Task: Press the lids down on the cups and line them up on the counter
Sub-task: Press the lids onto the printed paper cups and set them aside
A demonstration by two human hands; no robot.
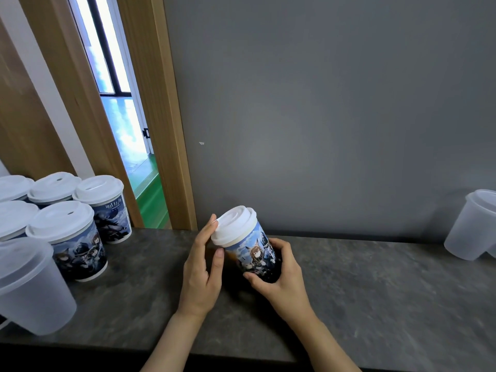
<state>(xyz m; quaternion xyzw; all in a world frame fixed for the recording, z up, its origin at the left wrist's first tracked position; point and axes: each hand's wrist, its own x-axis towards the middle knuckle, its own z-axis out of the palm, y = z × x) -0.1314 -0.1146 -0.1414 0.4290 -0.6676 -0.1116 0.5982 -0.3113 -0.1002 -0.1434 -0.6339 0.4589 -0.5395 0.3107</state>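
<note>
Both hands are on one printed cup (255, 253) just above the middle of the counter (375, 277), tilted with its top leaning left. The right hand (279, 275) wraps the cup's lower body, fingers (279, 247) curled round the far side, thumb across the near side. The left hand (200, 267) has its fingers nearly straight against the white lid (233, 224), thumb at the rim. The lid looks to sit a touch crooked, so I'd say it isn't fully seated yet.

Over on the left, five lidded cups (72, 226) already stand close together in two rows, so a good share of the job looks done. This cup needs its lid pushed home, then a place beside them.

A frosted plastic tub (29, 285) stands at the near left, just in front of the group, and may crowd the approach. Another frosted container (472, 226) sits far right, well apart. Grey wall behind, a wooden door frame (166, 130) on the left
</note>
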